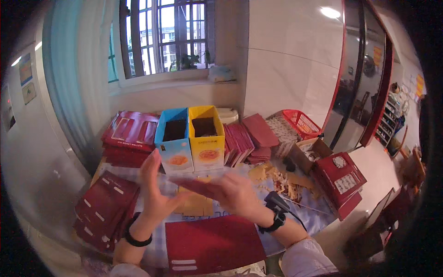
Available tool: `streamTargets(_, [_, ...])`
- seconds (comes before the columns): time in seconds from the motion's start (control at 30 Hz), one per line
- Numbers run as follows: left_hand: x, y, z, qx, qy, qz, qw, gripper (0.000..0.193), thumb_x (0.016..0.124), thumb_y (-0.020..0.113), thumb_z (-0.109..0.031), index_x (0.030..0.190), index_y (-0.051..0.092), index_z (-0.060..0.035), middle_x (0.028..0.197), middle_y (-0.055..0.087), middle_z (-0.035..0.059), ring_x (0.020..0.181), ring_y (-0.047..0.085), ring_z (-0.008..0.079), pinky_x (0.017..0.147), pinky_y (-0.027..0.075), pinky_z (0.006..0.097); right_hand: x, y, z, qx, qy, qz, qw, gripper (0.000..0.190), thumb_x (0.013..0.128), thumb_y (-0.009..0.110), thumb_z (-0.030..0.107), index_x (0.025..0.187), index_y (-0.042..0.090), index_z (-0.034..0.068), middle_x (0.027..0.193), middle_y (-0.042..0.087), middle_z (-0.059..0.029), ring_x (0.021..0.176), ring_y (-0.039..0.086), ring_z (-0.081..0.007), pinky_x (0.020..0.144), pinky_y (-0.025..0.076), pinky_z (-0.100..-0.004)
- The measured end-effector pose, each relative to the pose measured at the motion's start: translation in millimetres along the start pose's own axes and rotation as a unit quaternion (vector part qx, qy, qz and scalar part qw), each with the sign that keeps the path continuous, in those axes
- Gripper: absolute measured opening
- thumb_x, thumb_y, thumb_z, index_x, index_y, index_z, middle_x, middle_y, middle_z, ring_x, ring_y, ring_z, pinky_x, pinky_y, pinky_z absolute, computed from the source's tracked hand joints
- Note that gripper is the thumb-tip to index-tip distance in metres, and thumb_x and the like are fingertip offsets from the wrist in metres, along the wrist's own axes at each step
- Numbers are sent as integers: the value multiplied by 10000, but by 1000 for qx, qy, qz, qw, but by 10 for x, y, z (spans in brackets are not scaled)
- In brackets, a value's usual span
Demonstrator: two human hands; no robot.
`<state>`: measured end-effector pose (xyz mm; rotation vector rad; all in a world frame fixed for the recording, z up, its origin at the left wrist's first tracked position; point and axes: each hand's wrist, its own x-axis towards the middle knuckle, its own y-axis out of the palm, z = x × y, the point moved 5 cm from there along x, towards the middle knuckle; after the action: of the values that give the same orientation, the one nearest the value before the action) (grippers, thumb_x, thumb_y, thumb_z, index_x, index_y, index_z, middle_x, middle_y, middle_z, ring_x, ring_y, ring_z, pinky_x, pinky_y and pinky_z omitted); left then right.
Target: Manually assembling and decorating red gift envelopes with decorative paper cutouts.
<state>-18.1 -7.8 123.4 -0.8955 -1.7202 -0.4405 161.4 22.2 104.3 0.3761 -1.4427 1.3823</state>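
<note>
My right hand [238, 195] grips a thin dark red paper piece [197, 185] above the table; motion blurs it, so whether it is one piece or several cannot be told. Fingers apart, my left hand [155, 195] points upward, its thumb reaching close to that piece; contact between them is unclear. Below the hands lie yellow paper pieces [195, 206]. Closer to me, a large dark red sheet [214, 246] with two white strips lies flat. Left of my left wrist is a pile of similar dark red sheets [105, 207] with white strips.
A blue carton [176, 154] and a yellow carton [207, 154] stand open-topped behind my hands. Red paper packets [238, 143] and a red plastic basket [303, 123] are further right. Yellow scraps [283, 178], a black device with a cable [277, 202] and printed red packs [341, 176] occupy the right side.
</note>
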Motion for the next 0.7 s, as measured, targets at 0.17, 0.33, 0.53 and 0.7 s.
streamTargets(0.17, [-1, -56, -351, 148, 240, 269, 921, 257, 633, 722, -171, 876, 644, -136, 887, 615, -2, 844, 585, 152, 876, 364, 379, -23, 51, 337, -45, -117, 0, 992, 203, 626, 644, 66, 826, 617, 89, 652, 530, -37, 599, 547, -191, 519, 441, -323])
streamTargets(0.33, [39, -98, -281, 78, 206, 271, 937, 93, 646, 692, -115, 729, 656, -138, 728, 636, -27, 711, 594, 132, 776, 399, 365, -84, 39, 314, -14, -66, 68, 995, 263, 702, 558, 116, 959, 599, 75, 789, 571, -56, 683, 590, -219, 569, 480, -327])
streamTargets(0.53, [217, -268, -137, 50, 174, 233, 955, 89, 631, 705, -111, 703, 656, -131, 720, 643, -8, 700, 596, 151, 755, 414, 376, -32, -59, 166, -14, -27, 121, 992, 251, 750, 536, 106, 995, 584, 81, 846, 615, -62, 674, 627, -237, 517, 499, -335])
streamTargets(0.7, [285, -350, -58, 38, 213, 228, 949, 125, 611, 721, -112, 721, 661, -125, 745, 644, -6, 734, 587, 181, 758, 416, 383, 34, -242, 122, -58, -68, 133, 987, 273, 697, 589, 33, 969, 613, 37, 820, 645, -83, 718, 642, -228, 593, 515, -307])
